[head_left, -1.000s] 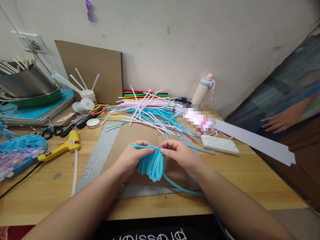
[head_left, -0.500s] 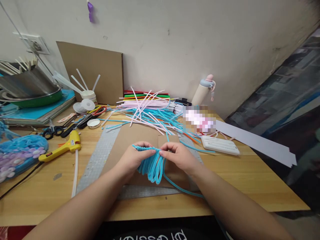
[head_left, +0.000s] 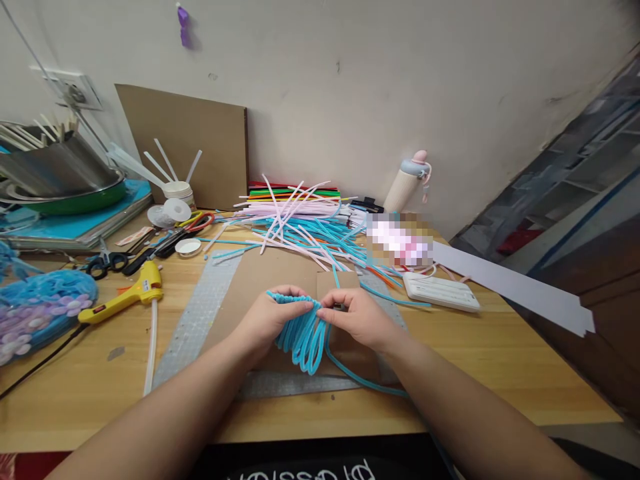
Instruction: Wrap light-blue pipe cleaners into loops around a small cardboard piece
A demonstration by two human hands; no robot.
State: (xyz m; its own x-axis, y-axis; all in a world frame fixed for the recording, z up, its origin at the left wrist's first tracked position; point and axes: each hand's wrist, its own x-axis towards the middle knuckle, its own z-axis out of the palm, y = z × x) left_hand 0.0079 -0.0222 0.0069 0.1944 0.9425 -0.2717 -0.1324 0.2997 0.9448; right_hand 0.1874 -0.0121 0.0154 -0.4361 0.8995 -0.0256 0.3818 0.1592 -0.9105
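Observation:
A row of looped blue pipe cleaners (head_left: 306,347) hangs over the cardboard sheet (head_left: 280,267), its loops dangling below a twisted top edge. My left hand (head_left: 273,317) is closed on the left part of that edge, thumb along the top. At the right end, my right hand (head_left: 353,315) pinches the blue pipe cleaner between thumb and fingertips, close to my left thumb. One long blue strand (head_left: 367,381) trails from the bunch to the right, passing under my right forearm. The exact grip of the right fingertips is partly hidden.
Blue, pink and coloured pipe cleaners (head_left: 295,207) are heaped behind the cardboard. At the left lie a yellow glue gun (head_left: 127,297), scissors (head_left: 106,261) and a blue-purple flowered piece (head_left: 45,313). To the right are a white power bank (head_left: 443,292) and a bottle (head_left: 404,183).
The hanging loops have shifted slightly down and left. My right fingertips have moved a little lower and left along the edge, while my left hand keeps its hold.

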